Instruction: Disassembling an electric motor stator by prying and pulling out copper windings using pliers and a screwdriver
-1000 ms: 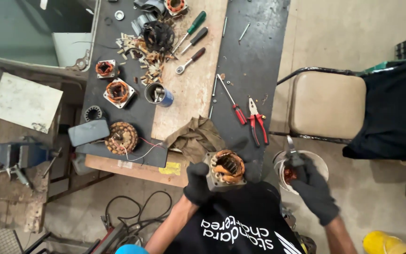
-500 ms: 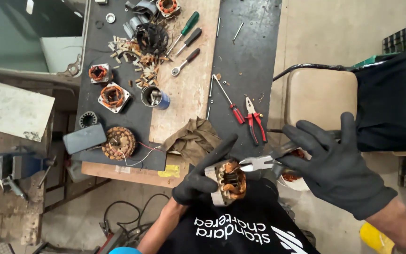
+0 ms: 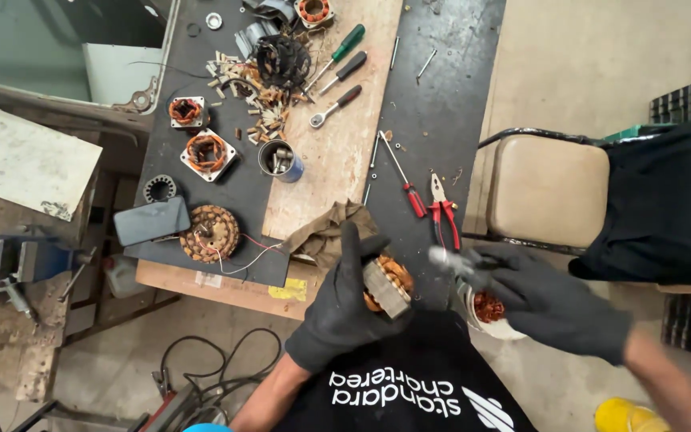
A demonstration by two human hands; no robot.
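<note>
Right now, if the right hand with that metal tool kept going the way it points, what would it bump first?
Probably the motor stator in the left hand. The right hand aims its blurred metal tool leftward at it, though depth is hard to judge.

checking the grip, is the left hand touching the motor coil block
Touching: the head view shows the gloved left hand wrapped around the motor coil block, fingers pressed on its side.

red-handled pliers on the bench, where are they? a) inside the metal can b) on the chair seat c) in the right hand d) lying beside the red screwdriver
d: the red-handled pliers lie on the dark bench top right next to the red screwdriver, untouched by either hand.
</note>
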